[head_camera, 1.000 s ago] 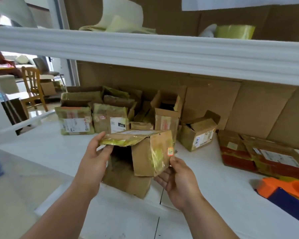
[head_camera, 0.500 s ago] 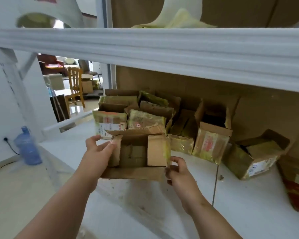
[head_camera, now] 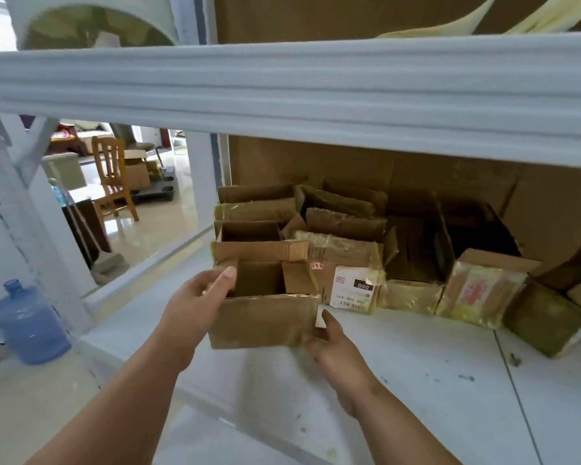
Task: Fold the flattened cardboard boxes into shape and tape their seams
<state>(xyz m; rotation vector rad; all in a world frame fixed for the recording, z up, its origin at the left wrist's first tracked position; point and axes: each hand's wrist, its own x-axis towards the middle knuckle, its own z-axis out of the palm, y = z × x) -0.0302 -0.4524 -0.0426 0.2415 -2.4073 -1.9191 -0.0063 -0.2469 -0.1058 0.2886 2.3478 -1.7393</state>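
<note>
An open-topped brown corrugated cardboard box (head_camera: 265, 297) sits at the left end of the white shelf board (head_camera: 416, 364), set against the row of worn, tape-covered cardboard boxes (head_camera: 399, 256) that runs along the back. Its top flaps stand up and fold partly inward, showing a dark hollow inside; its near wall is creased and dull, with glossy yellowed tape along the upper edge.

The left hand (head_camera: 195, 310) grips the box's left wall, thumb hooked over the rim into the opening and fingers apparently wrapped behind, though they are hidden. The right hand (head_camera: 332, 344) pinches the lower right corner of the near wall, where a small white label shows.

In front of the box the shelf board lies bare and scuffed with dark specks, running to its near edge between the two forearms. Overhead, a ribbed white metal shelf beam (head_camera: 316, 95) crosses the whole view, leaving a low gap above the boxes. To the left the shelf ends at a white upright (head_camera: 202, 169); beyond it lie a glossy floor, a blue translucent water jug (head_camera: 31, 323) and a wooden slat-back chair (head_camera: 113, 176). Flat brown cardboard sheets (head_camera: 483, 182) line the back.
</note>
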